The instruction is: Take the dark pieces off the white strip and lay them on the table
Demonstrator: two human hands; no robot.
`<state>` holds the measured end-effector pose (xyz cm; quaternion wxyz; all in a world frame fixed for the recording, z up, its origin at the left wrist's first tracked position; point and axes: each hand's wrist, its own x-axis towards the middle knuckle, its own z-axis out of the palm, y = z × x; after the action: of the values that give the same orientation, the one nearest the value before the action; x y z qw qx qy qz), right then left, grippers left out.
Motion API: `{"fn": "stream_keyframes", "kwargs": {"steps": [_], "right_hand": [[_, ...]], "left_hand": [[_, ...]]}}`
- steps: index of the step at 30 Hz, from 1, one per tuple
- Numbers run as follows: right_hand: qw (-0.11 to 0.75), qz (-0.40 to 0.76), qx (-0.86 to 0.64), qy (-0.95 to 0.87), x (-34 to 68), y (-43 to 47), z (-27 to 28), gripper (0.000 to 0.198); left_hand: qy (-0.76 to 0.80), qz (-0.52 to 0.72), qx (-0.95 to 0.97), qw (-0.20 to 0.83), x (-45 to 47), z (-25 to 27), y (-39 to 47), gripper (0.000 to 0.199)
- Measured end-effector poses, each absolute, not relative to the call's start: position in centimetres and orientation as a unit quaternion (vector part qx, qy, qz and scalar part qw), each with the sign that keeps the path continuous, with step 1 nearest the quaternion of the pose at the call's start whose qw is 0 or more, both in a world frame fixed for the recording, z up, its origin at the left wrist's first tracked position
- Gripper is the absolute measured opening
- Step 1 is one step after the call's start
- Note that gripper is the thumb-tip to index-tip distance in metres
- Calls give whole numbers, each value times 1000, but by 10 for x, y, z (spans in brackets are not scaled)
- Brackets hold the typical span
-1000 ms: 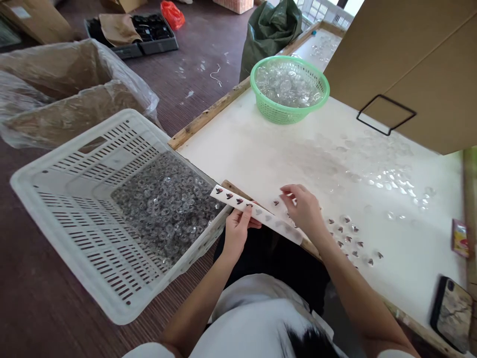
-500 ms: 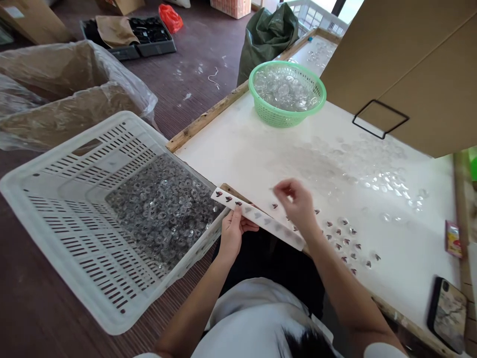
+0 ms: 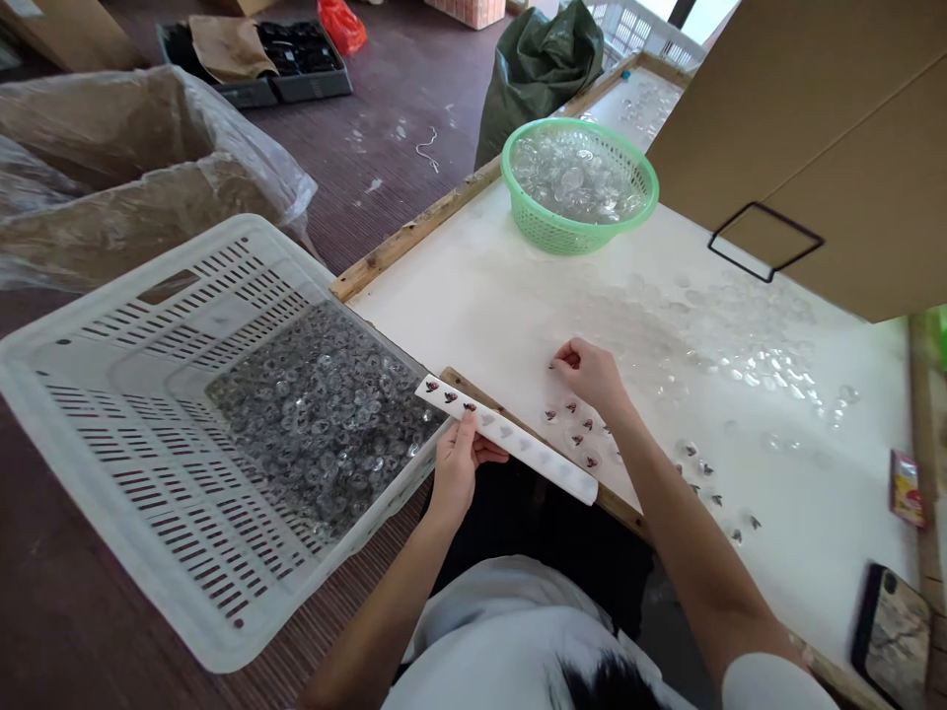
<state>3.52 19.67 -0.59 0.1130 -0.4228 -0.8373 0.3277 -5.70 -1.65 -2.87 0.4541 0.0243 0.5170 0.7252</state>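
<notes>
My left hand (image 3: 460,459) pinches a white strip of stickers (image 3: 533,456) over the table's near edge. A few dark-red and black stickers sit at the strip's left end; pale outlines mark the rest. My right hand (image 3: 588,373) is closed over the white table, fingertips pinched on a small dark bit that looks like one sticker (image 3: 551,366). Just below it lie clear round discs (image 3: 592,461) bearing the same dark motif, and several more are partly behind my right forearm. Plain clear discs (image 3: 769,370) spread across the table farther right.
At the left stands a white crate (image 3: 133,463) holding many discs. A green basket (image 3: 544,232) of clear discs is at the table's far side. A cardboard sheet (image 3: 806,138) rises at the right. A phone (image 3: 892,631) and small packet (image 3: 907,488) lie near the right edge.
My right hand has moved away from me and down close to the table surface. My left hand keeps hold of the strip, almost in place. The view has shifted slightly.
</notes>
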Motion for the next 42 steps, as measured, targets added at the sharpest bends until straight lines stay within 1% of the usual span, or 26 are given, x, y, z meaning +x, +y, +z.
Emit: {"fn": "stream_keyframes", "kwargs": {"steps": [5,8,11,15,18,21,23,24,26,28,31,35,39,42], "right_hand": [[76,281,-379,-879,29,178,-6,8],[94,264,-386,-879,30,169,-7,9],[110,271,-395,-871,34,166,-10,10],[136,273,-393,-867,37,166,-14,18],[140,258,-388,-874,40,165,-14,24],[158,249,-386,-874,40,158,-4,25],[179,278,-374,-867,35,146,10,22],[179,310,-356,-863,32,138,17,20],[152,390,-299,-858,24,122,30,16],[122,444,-255,-850,17,107,37,10],[128,450,-262,-844,12,93,33,10],[158,438,-273,-842,11,85,24,10],[167,525,-259,-794,15,99,29,3],[218,547,-316,-744,29,131,32,9]], "left_hand": [[513,728,24,455,-56,-29,-15,45],[513,728,22,455,-55,-28,-15,46],[515,727,21,454,-54,-27,-16,48],[518,723,21,456,-53,-25,-19,51],[519,722,28,457,-51,-24,-22,51],[524,718,37,457,-49,-23,-24,49],[530,714,40,456,-47,-22,-24,48],[531,712,42,457,-46,-22,-24,48],[529,712,46,460,-45,-22,-23,46],[521,716,54,461,-45,-22,-23,45],[498,723,75,473,-47,-25,-25,48],[518,690,133,487,-51,-26,-28,38],[537,675,158,480,-55,-23,-24,30],[541,672,156,481,-58,-23,-19,29]]}}
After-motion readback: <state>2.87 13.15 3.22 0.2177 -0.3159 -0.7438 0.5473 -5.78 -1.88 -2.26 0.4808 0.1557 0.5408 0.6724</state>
